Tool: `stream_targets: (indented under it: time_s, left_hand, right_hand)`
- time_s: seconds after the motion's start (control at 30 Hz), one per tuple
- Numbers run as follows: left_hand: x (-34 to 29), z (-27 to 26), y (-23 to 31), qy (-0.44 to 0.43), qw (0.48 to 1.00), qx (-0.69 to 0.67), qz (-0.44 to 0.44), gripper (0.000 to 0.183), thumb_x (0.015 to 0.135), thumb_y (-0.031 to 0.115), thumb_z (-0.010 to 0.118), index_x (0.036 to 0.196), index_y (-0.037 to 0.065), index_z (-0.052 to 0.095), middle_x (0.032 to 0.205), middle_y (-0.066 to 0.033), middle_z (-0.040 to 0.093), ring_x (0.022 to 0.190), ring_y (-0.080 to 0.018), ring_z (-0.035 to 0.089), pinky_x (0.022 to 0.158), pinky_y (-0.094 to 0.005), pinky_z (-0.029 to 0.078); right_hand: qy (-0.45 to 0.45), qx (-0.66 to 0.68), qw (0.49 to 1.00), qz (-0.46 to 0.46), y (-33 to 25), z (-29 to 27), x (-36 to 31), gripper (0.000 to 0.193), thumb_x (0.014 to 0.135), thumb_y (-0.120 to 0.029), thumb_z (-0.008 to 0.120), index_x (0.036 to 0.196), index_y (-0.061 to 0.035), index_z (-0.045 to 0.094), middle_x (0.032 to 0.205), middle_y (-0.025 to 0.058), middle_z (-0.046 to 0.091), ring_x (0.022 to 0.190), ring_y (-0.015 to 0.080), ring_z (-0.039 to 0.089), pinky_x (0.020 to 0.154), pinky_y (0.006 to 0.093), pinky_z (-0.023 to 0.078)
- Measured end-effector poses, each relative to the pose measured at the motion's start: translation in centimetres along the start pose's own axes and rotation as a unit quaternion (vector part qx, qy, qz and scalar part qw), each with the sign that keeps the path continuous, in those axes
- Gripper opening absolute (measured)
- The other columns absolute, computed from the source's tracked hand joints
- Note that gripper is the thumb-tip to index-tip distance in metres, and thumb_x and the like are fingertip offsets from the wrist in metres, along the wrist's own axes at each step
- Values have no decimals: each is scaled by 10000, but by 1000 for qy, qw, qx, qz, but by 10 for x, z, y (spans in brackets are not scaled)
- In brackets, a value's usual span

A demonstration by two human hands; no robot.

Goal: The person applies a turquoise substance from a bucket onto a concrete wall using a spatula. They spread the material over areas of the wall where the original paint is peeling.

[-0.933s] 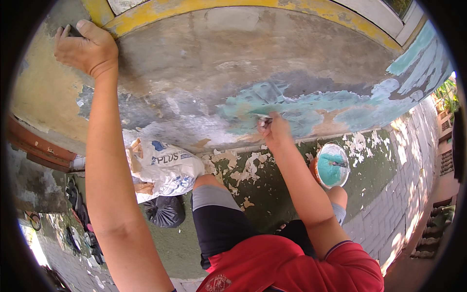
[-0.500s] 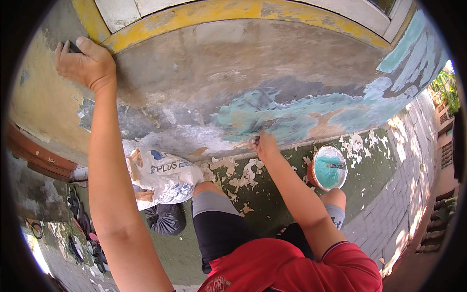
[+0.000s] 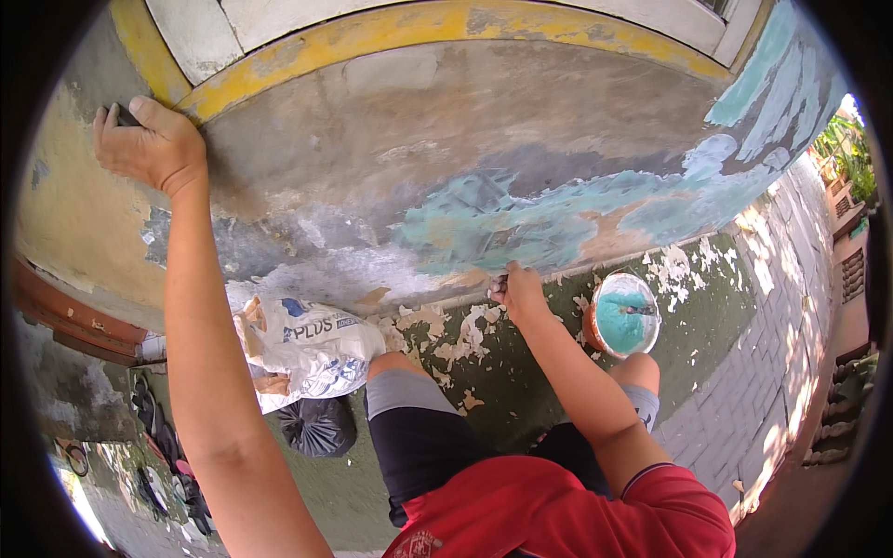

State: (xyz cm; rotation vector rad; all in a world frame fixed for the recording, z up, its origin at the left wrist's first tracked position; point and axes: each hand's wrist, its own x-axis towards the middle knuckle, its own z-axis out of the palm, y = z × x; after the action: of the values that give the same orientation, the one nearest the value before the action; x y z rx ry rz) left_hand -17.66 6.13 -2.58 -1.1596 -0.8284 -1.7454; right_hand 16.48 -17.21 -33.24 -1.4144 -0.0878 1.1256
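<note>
High on the left, my left hand [image 3: 152, 144] is closed around a dark object [image 3: 126, 116] by the corner of the yellow frame; only a little of the object shows, so its kind is unclear. My right hand [image 3: 519, 290] is low at the foot of the wall [image 3: 344, 139], just under a patch of wet-looking teal coating [image 3: 502, 223]. Its fingers are curled round something small and dark, mostly hidden by the hand. To the right of it stands a bucket [image 3: 591, 327] of teal paste [image 3: 618, 325], with a tool [image 3: 640, 310] resting inside.
A crumpled white printed sack [image 3: 321, 349] and a knotted black plastic bag [image 3: 318, 428] sit beside my left knee. Paint flakes [image 3: 470, 335] litter the green floor [image 3: 521, 391]. Footwear [image 3: 158, 428] lies at far left; grey paving [image 3: 716, 409] runs along the right.
My right hand has moved down and slightly right, off the teal patch toward the wall's base. My left hand stays by the frame corner; the whole view has shifted a little.
</note>
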Motion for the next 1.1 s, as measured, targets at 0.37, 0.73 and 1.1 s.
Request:
stream_targets:
  time_s: [0.37, 0.73, 1.1]
  left_hand:
    - [8, -5, -9, 15, 999, 9, 33, 462, 919, 343, 540, 1099, -82, 578, 1240, -243, 571, 1169, -395, 494, 1047, -503, 348]
    - [0, -1, -8, 7, 1000, 16, 24, 470, 917, 345, 542, 1093, -89, 575, 1251, -249, 568, 1179, -394, 494, 1052, -501, 352]
    - [2, 1, 3, 23, 1000, -9, 10, 466, 922, 344, 539, 1085, -91, 578, 1248, -255, 561, 1176, -399, 493, 1043, -513, 359]
  right_hand:
    - [-106, 31, 987, -113, -86, -9, -52, 195, 1013, -162, 445, 966, 18, 502, 760, 85, 569, 551, 155, 534, 437, 306, 426]
    - [-40, -17, 996, -83, -78, 18, 6, 230, 1032, -190, 439, 990, 30, 494, 776, 103, 590, 564, 179, 570, 454, 323, 468]
    - [-68, 18, 995, 74, -33, -10, -13, 172, 1035, -153, 411, 997, 9, 455, 761, 93, 545, 576, 168, 514, 470, 321, 431]
